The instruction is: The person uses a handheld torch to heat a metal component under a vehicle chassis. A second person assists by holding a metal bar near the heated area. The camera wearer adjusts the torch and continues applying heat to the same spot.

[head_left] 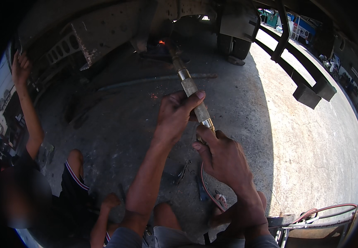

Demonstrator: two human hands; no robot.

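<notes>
A gas torch (190, 85) with a knurled metal handle slants up and away from me, held in both hands. My left hand (177, 111) wraps round the middle of the handle, its thumb lying along the top. Behind it, my right hand (222, 155) grips the rear end by the brass fitting; its fingers partly hide that end. A reddish hose (205, 186) hangs below my right hand. Beyond the dark far end of the torch, a spot of metal glows orange (161, 42) under the vehicle. The torch tip is too dark to make out.
A co-worker (26, 198) sits at the left, one arm raised to the vehicle frame (104, 39). A pipe (158, 80) lies on the concrete floor, with small sparks (154, 96) nearby. Wheels (233, 46) stand at the back. Hoses (319, 211) drape over a metal frame at lower right.
</notes>
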